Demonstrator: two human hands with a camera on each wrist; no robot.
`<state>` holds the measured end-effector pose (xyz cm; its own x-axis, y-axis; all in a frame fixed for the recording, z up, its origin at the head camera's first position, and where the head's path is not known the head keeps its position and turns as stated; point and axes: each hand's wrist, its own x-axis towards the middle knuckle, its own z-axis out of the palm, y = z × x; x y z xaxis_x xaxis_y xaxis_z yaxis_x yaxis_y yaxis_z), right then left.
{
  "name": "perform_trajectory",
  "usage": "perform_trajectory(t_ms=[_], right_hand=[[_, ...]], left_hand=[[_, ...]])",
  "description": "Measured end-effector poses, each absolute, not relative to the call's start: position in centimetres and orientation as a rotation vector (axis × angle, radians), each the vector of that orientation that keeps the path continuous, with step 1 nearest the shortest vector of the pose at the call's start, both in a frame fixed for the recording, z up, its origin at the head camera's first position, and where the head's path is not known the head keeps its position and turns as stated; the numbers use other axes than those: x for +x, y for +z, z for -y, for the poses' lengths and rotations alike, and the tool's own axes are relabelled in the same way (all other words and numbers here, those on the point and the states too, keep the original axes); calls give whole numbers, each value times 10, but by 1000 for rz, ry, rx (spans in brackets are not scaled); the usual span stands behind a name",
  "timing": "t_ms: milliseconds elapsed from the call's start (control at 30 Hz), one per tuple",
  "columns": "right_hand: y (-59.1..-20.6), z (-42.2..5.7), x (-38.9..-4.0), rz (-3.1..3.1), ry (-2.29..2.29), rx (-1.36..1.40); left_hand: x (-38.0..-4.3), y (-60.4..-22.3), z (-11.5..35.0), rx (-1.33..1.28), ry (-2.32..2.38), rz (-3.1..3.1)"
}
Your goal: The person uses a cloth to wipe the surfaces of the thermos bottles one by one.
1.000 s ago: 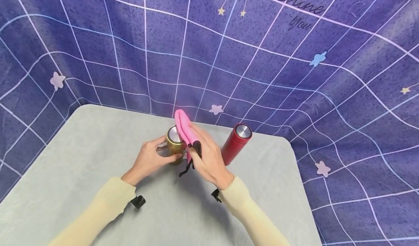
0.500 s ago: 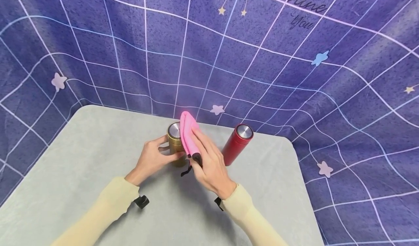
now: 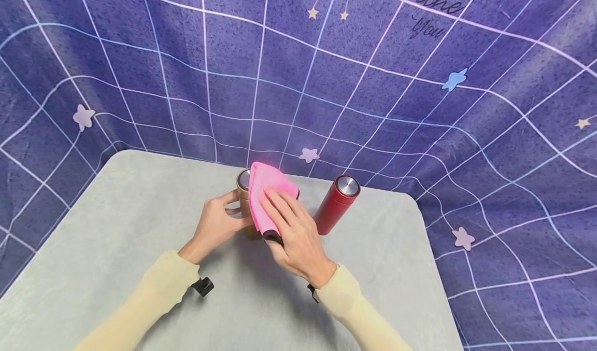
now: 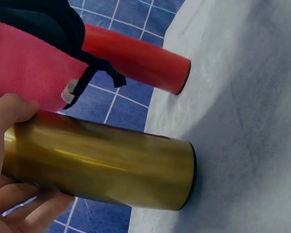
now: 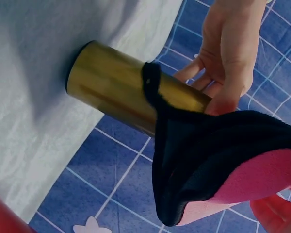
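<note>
My left hand (image 3: 216, 226) holds the gold thermos bottle (image 4: 102, 162) round its upper side, thumb on one side and fingers on the other. The bottle stands upright, its base at the grey table surface. My right hand (image 3: 298, 242) holds a folded pink cloth (image 3: 271, 177) with a black edge against the bottle's right side. Much of the bottle's steel-topped lid is hidden by the cloth in the head view. In the right wrist view the cloth's black trim and hanging loop (image 5: 152, 82) lie in front of the bottle.
A red thermos bottle (image 3: 335, 206) with a steel lid top stands to the right of my right hand. The pale grey table (image 3: 140, 195) ends at a purple grid-patterned curtain (image 3: 280, 92) behind and on the right.
The pink cloth has turned from edge-on to flatter, its broad face now showing under my right fingers, and covers more of the gold bottle. My left hand keeps its grip.
</note>
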<state>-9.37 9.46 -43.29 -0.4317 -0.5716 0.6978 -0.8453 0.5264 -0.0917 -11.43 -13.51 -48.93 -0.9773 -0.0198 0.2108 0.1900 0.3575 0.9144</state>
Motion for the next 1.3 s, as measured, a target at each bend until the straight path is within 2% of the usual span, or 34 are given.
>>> perform_trajectory(t_ms=[467,933,1300], right_hand=[[-426,-90,-98,2163,408,1256],[-408,-77,-100,2231,67,1339],[-389,-70,-111,2257,-66,1450]], left_hand=[[-118,-487,133,-201,-1534,2428],[-121,-488,135,-397,-1040,2420],[-118,-488,137,-456,-962,2425]])
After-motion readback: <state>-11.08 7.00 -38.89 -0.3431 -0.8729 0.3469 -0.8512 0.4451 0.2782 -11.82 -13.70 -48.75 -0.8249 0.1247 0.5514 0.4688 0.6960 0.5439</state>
